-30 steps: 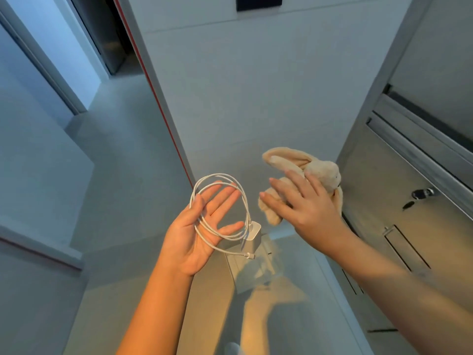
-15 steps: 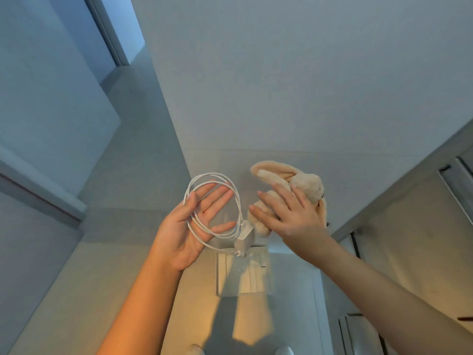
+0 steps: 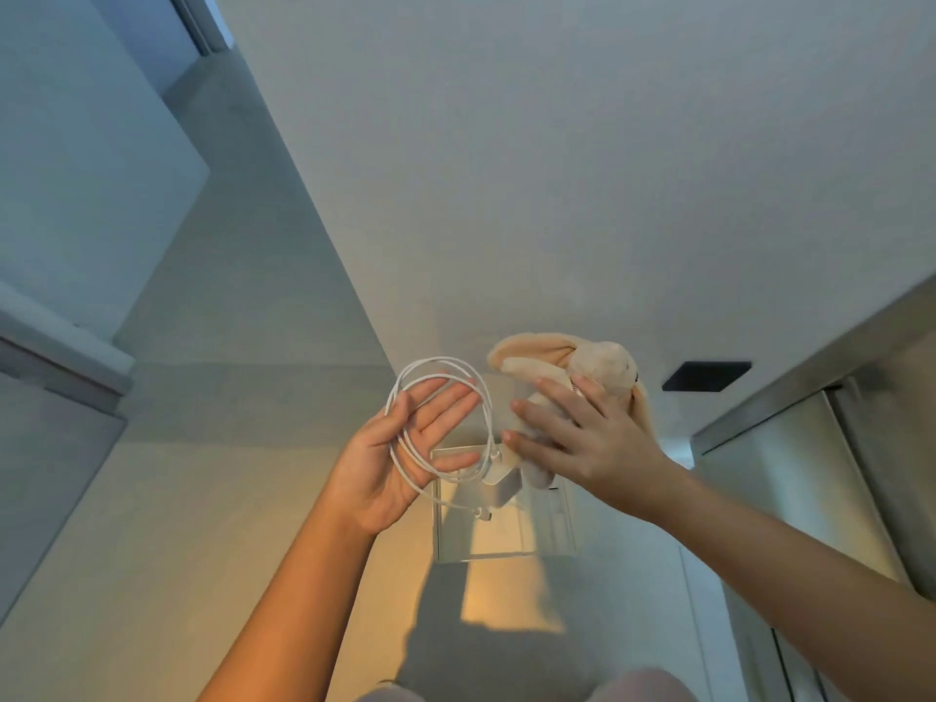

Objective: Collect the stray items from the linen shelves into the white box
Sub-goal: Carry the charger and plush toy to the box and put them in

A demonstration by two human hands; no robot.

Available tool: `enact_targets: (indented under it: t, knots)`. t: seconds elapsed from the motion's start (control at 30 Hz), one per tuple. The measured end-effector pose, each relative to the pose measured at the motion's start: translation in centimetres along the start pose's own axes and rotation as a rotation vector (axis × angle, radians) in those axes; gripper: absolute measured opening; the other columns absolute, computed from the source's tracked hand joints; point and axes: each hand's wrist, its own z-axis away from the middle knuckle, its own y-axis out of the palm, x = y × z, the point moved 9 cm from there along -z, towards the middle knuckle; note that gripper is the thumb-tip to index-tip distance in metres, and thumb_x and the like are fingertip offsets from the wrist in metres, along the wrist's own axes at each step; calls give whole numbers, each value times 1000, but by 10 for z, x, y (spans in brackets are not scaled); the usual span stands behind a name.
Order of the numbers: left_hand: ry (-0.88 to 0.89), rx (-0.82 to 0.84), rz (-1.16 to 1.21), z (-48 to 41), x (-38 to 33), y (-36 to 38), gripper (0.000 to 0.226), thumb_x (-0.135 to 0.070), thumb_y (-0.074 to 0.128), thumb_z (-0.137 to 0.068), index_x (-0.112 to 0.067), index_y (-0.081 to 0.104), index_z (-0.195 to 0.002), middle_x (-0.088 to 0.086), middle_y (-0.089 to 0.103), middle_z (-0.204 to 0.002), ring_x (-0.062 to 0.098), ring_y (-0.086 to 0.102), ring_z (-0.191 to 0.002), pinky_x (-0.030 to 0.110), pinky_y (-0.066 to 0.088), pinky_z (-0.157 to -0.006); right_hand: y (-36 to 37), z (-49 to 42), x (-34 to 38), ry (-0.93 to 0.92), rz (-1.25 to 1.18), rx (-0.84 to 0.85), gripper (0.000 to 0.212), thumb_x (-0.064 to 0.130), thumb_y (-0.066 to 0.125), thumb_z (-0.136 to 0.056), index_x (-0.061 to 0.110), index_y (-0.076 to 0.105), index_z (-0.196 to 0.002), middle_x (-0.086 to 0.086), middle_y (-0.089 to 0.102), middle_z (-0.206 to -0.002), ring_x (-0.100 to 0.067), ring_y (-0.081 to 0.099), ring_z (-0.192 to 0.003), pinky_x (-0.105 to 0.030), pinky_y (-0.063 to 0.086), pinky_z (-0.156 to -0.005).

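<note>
Hallway floor [image 3: 202, 524], box [image 3: 562, 524] lower centre: left hand [image 3: 385, 463] hooks cable [image 3: 489, 418], right hand [image 3: 592, 448] grips bunny [image 3: 602, 362], neither in box yet.

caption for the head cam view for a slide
Left hand carries a coiled white charger cable, right hand holds a beige plush rabbit, both above the white box on the floor.

A coiled white charging cable [image 3: 489, 418] is carried in the left grip [image 3: 395, 463]. It is laid across the palm and caught by the bent little finger, the other fingers being kept straight. Its white adapter [image 3: 504, 486] is hung just below the coil. A beige plush rabbit [image 3: 602, 362] is held in the right grip [image 3: 597, 448], with fingers spread over its body. Both are seen above a white box [image 3: 554, 529] set on the floor.
</note>
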Motion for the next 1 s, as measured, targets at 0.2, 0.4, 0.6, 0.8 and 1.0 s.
enact_targets:
  t: [0.2,0.4,0.6,0.8,1.0]
  knots:
    - [-74,-11,-40,-67,71,-107,41,-24,37,-87,-2,64,-109,19,59,-124,29,60,-111,49,55,-63,119,61,42,-42,20,34,36,5,44,-87,21,74,-98,-6,70,-105,-32,65,-98,-51,50,-82]
    - [-138,27,-113,-125,128,-194,44,-24,37,-87,-2,50,-122,18,58,-126,27,60,-111,50,55,-65,233,121,83,-151,36,132,31,6,68,-79,20,70,-106,-8,67,-112,-35,61,-106,-53,47,-89]
    - [-230,157,-140,-173,186,-238,72,-22,92,-48,0,64,-111,21,59,-124,30,61,-109,53,54,-63,296,159,108,-184,34,130,37,4,44,-88,24,69,-106,-6,67,-110,-31,61,-106,-49,47,-89]
    - [-341,178,-163,-210,232,-272,60,-22,84,-63,1,62,-114,21,58,-125,34,58,-112,55,54,-64,341,195,124,-179,36,179,31,8,49,-89,24,69,-107,-6,66,-115,-32,59,-109,-49,47,-90]
    - [-379,101,-187,-238,255,-314,41,-23,38,-87,0,64,-110,21,60,-121,36,59,-110,54,55,-62,362,222,130,-220,-27,129,34,9,41,-92,23,71,-100,-4,68,-107,-30,62,-104,-46,47,-91]
